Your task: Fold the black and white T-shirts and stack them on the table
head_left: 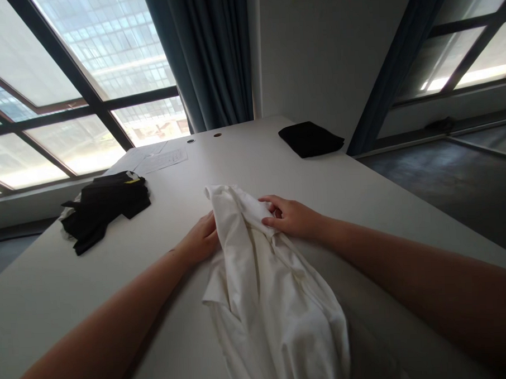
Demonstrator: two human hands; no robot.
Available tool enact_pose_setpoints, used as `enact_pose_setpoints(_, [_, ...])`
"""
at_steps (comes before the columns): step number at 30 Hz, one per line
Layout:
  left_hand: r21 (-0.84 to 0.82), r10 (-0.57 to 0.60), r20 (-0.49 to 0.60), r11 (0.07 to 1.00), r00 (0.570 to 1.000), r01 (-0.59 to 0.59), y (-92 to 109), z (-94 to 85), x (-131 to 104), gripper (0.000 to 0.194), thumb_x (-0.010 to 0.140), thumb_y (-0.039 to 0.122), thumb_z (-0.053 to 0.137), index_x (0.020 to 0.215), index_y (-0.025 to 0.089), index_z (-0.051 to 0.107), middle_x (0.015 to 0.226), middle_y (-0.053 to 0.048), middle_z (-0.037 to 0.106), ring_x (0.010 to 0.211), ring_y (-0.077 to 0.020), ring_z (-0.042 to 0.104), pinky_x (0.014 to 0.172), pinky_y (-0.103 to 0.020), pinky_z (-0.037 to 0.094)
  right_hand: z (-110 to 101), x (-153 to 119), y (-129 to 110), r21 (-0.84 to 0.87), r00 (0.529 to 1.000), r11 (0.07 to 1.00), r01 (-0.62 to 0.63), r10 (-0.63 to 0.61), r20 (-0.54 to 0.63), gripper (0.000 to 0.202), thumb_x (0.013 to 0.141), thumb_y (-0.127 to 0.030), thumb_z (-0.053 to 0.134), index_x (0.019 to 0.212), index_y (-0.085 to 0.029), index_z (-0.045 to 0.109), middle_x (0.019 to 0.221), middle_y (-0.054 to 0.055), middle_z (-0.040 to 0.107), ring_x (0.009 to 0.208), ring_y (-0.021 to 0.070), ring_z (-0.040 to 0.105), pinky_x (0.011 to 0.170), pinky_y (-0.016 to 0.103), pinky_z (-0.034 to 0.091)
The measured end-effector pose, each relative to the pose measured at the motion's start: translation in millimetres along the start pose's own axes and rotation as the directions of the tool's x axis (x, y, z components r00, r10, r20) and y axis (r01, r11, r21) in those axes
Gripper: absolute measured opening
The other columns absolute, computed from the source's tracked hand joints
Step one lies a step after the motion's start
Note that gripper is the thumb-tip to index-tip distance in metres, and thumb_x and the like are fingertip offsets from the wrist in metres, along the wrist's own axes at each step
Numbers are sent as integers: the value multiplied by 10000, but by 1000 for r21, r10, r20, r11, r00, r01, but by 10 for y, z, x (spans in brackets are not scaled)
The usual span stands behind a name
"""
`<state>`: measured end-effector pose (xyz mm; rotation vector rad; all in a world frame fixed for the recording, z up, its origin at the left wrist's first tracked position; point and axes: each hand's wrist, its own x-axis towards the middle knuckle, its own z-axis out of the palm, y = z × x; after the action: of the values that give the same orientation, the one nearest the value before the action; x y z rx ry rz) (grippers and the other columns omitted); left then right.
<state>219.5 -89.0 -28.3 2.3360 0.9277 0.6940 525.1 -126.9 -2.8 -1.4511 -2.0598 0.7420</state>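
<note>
A crumpled white garment [278, 300] lies lengthwise on the table, its upper end bunched and running down past the bottom edge of the view. At its upper left side is my left hand [202, 239], closed on the cloth, with the fingertips hidden behind a fold. My right hand [290, 216] grips the upper right edge, thumb and curled fingers around the fabric. Which kind of garment it is cannot be made out from the folds.
On the white table [173, 293], a heap of black clothing [106, 204] sits at the left and a folded black cloth [310, 138] at the far right. Papers [161, 160] lie near the back edge. Behind stand blue curtains [213, 57] and windows.
</note>
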Motion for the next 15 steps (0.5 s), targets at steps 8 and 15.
enact_pose_setpoints(8, [-121,176,70,978,982,-167,263,-14,-15,656,1023,668,508,1523,250,585,1641,-144,461,1569,-370,359,1288,-520,339,126,21,38,667,993,737,-103,35,114,473,768,-388,840,1178,-245,653,1234,61,696,914,202,682,815,323,567])
enact_pose_setpoints(15, [-200,182,178,969,967,-146,248,-40,-1,640,1013,650,553,1490,231,624,1549,-164,569,1465,-395,507,1215,-521,451,252,-80,-151,815,961,530,-232,-3,276,554,709,-308,926,1202,-254,680,1046,27,738,958,215,696,825,310,591])
